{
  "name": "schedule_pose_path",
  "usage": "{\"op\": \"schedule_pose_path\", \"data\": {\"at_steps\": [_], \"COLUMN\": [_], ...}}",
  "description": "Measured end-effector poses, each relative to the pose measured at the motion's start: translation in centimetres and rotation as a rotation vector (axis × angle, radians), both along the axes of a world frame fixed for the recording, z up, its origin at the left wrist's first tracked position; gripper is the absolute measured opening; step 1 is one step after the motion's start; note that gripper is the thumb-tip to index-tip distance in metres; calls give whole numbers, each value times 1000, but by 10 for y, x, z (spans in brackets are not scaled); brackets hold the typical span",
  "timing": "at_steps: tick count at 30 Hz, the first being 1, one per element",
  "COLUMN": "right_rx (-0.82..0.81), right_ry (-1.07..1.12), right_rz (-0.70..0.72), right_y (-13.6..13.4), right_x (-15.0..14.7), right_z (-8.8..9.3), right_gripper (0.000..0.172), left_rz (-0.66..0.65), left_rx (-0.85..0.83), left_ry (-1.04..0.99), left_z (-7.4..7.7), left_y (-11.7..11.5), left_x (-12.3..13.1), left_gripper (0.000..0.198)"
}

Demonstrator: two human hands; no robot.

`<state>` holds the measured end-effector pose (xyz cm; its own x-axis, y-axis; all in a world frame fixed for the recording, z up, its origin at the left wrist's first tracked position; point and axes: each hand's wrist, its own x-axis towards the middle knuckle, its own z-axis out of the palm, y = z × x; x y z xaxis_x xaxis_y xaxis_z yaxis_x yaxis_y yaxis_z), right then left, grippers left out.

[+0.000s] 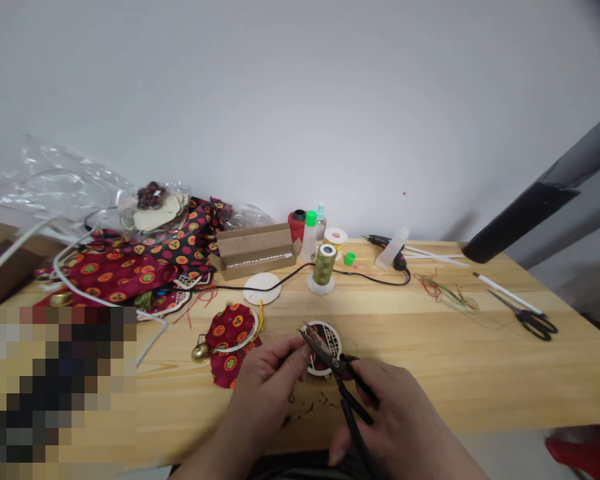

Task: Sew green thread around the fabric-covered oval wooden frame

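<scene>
A round lattice-cut ornament (329, 337) with a white rim and a black-and-red face sits at lower centre of the frame, pinched at its edge by the left hand (267, 377). Black-handled scissors (349, 393), held in the right hand (397, 417), cross its upper left with their pointed blades.

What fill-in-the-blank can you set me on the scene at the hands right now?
The scissors in the right hand have ____ handles. Beside the left hand, a round of ____ patterned fabric lies on the table. The spool behind the hands carries ____ thread. A second pair of scissors lies toward the table's ____ end.

black; red; olive green; right
</scene>
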<state>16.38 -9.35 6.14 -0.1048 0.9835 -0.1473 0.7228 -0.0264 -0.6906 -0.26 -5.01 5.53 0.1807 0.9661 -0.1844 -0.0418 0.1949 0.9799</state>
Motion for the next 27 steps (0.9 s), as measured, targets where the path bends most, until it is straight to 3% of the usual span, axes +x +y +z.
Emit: {"op": "schedule_pose_path", "data": {"at_steps": [27], "right_rx": [26], "right_ry": [-8], "right_rz": [23], "right_y": [4], "right_x": [3], "right_z": [-2], "right_gripper": [20], "left_rz": [-16], "left_rx": [-1], "left_ry": [16], "left_z": [-7], "left_y": [1], "left_x": [-2], "left_gripper": [18]}}
